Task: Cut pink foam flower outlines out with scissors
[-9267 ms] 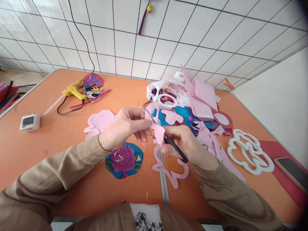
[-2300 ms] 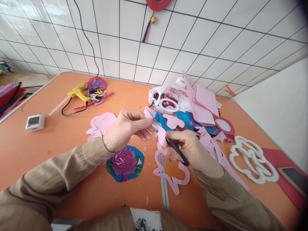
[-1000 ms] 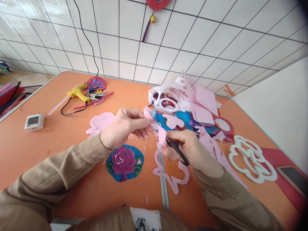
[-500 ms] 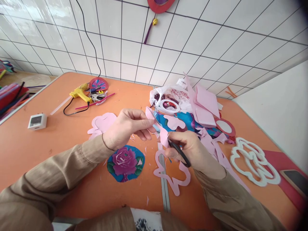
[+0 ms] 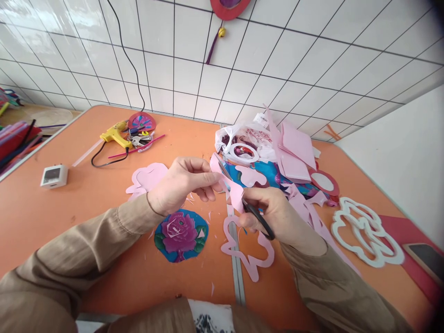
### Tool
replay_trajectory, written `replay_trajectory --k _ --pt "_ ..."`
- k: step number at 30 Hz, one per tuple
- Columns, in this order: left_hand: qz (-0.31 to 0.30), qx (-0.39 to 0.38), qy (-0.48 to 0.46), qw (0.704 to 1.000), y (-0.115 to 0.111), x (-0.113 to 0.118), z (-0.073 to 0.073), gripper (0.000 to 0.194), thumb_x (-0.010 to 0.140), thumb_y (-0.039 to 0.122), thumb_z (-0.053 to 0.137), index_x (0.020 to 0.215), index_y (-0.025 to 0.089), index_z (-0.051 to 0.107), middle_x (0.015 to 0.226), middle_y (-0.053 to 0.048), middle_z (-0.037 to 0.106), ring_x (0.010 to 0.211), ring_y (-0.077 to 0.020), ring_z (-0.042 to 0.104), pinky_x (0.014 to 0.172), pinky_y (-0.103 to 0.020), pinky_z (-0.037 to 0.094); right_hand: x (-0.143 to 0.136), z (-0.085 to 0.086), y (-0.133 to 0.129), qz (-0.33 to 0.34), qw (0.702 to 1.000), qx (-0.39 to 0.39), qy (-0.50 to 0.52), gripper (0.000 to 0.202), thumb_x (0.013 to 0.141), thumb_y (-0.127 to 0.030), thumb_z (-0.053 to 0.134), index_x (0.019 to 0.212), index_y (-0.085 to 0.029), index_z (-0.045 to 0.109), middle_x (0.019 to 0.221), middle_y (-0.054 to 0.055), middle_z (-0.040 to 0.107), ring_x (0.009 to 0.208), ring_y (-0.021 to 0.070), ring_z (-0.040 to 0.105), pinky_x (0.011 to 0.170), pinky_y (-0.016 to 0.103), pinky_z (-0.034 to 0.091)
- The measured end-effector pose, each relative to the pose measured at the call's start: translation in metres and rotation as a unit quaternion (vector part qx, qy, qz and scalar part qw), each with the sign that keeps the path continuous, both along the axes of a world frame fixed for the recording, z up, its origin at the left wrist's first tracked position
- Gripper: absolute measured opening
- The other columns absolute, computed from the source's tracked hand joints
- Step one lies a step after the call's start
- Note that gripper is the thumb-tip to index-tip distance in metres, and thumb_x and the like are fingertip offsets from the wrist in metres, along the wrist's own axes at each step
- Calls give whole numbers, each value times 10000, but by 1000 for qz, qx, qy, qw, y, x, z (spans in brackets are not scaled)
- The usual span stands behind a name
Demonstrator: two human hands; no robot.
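Between thumb and fingers, my left hand [image 5: 192, 180] pinches a small piece of pink felt [image 5: 236, 196] above the table. My right hand [image 5: 268, 210] grips black-handled scissors [image 5: 258, 217], their blades at the felt and partly hidden by it. Below the right hand lies a pink scalloped outline [image 5: 265, 259] with a hollow middle. A round cutout with a purple rose on blue [image 5: 180, 236] lies beneath my left hand, small pink scraps on it. Left of that hand sit stacked pink felt shapes [image 5: 147, 178].
A yellow glue gun [image 5: 116, 134] and keys [image 5: 141, 140] lie at back left, near a white charger [image 5: 54, 175]. Folded pink felt [image 5: 294, 152] and a plastic bag [image 5: 249, 141] stand at the back. White scalloped frames [image 5: 367, 233] and a phone [image 5: 425, 259] are at right.
The scissor blades have shifted slightly against the pink felt, and more of a blade shows above it. Both hands stay almost in place.
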State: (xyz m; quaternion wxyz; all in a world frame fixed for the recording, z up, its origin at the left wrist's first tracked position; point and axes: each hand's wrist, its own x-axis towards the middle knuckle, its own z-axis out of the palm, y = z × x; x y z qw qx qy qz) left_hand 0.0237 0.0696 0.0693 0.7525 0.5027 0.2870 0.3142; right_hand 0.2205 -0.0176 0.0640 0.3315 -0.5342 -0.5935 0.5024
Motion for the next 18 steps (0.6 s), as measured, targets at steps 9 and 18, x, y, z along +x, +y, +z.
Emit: replay_trajectory --k 9,18 --pt "1 18 6 1000 -1 0 -1 154 734 223 774 652 127 686 622 -22 720 482 -96 642 479 -184 516 4 -6 1 50 997 62 -15 553 721 -686 775 694 -189 536 593 -55 425 541 83 332 488 248 304" --pt "21 41 18 999 13 -6 3 193 683 212 720 559 151 587 497 3 626 389 -69 520 399 -180 396 16 6 -1 35 999 -12 -26 576 648 -663 837 818 -164 605 604 -43 476 541 96 418 503 252 373"
